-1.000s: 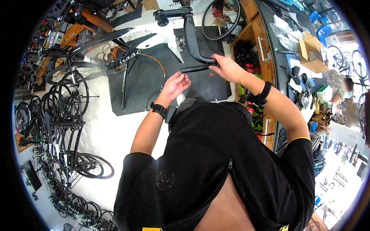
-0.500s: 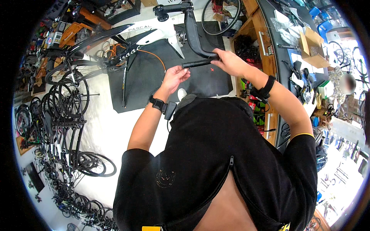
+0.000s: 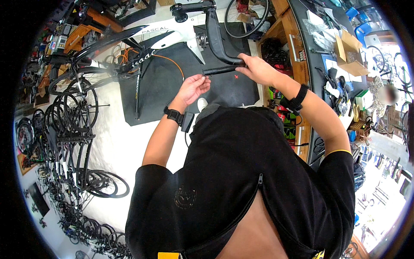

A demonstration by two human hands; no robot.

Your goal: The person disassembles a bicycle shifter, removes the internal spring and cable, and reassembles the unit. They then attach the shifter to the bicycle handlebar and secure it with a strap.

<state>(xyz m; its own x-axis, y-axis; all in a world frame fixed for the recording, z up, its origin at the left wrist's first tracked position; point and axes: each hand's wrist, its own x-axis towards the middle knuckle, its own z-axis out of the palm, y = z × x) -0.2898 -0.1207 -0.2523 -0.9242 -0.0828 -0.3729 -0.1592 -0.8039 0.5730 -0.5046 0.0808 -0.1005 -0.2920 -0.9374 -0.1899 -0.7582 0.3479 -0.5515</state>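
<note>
A black drop handlebar (image 3: pixel 213 41) is mounted on a white and black bicycle frame (image 3: pixel 174 33) in front of me. My right hand (image 3: pixel 255 69) is closed round the bend of the handlebar's drop, thumb on top. Just below the open end of that drop, my left hand (image 3: pixel 194 88) has thumb and forefinger pinched together, the other fingers loosely curled. Whatever sits in this pinch is too small to make out. Black straps with small devices circle both wrists.
Under the bicycle lies a dark mat (image 3: pixel 157 97). A wooden workbench (image 3: pixel 297 56) runs along the right, with an open cardboard box (image 3: pixel 348 54) and tools on top. Several bicycles (image 3: pixel 77 116) stand in a row at the left. A loose wheel (image 3: pixel 246 36) is beyond the handlebar.
My left hand has shifted slightly left, its fingertips just under the bar end, and its other fingers have loosened a little. My right hand keeps its hold on the bend.
</note>
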